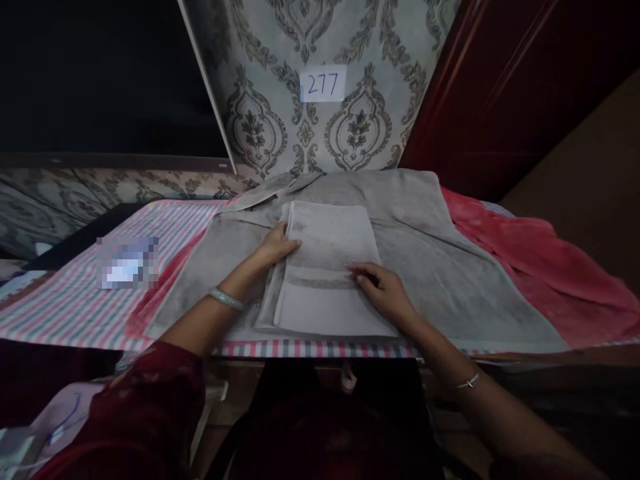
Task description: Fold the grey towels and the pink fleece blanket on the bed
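Note:
A folded grey plush towel (333, 233) lies in the middle, its top layer turned back so that a paler lower part shows towards me. My left hand (279, 244) is at its left edge, thumb on top and fingers around the side. On the right, my right hand (383, 290) has its fingers bent, with index finger and thumb close together at the flap's near edge. Beneath the folded towel spreads a larger grey cloth (430, 287), slightly wrinkled. The undersides of the folded layers are hidden.
Red plush cloth (555, 267) sticks out from under the grey one on both sides. A striped tablecloth (75, 300) covers the table, with a blurred-out object (127, 263) on it. Behind stand a dark screen (110, 80) and a dark red panel (490, 87).

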Demonstrator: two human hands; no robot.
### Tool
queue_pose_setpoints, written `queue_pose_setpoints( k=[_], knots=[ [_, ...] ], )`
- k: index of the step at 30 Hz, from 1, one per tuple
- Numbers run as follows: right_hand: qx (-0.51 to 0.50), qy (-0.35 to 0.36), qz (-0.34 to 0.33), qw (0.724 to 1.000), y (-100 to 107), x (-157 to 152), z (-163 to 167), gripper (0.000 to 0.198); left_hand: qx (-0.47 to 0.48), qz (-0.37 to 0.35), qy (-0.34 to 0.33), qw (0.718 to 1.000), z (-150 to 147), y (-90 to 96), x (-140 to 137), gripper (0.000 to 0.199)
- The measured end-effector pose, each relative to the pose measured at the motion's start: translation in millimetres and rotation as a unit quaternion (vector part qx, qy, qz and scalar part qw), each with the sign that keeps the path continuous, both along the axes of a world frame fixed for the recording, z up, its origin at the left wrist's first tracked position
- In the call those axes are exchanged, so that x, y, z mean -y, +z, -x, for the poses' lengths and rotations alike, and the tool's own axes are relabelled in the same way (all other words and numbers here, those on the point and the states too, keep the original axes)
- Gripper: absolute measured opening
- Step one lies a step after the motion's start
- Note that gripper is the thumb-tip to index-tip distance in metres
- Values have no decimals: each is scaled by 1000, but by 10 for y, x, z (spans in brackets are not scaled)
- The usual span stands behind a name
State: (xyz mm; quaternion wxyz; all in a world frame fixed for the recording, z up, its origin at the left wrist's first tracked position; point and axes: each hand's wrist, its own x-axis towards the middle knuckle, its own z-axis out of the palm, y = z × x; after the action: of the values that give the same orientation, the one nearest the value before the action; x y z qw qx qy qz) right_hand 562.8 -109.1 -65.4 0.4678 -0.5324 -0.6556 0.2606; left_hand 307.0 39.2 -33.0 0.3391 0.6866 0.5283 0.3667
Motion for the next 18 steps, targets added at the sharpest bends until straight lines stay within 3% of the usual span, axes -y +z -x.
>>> queue_pose_setpoints(
  k=[2, 5, 12, 18],
  knots=[
    [65, 6, -37, 997, 4, 11, 44, 28, -64, -31, -4, 997, -20, 4, 110, 81],
    [118, 18, -59, 991, 34, 13, 93, 28, -105, -61, -2, 993, -52, 6, 179, 85],
    [246, 150, -69, 955, 109, 62, 167, 39, -82, -7, -9, 997, 92, 22, 212, 77],
    [204, 180, -33, 962, 164, -60, 141, 36, -208, -2, 21, 978, 136, 126, 633, 56]
  ],
)
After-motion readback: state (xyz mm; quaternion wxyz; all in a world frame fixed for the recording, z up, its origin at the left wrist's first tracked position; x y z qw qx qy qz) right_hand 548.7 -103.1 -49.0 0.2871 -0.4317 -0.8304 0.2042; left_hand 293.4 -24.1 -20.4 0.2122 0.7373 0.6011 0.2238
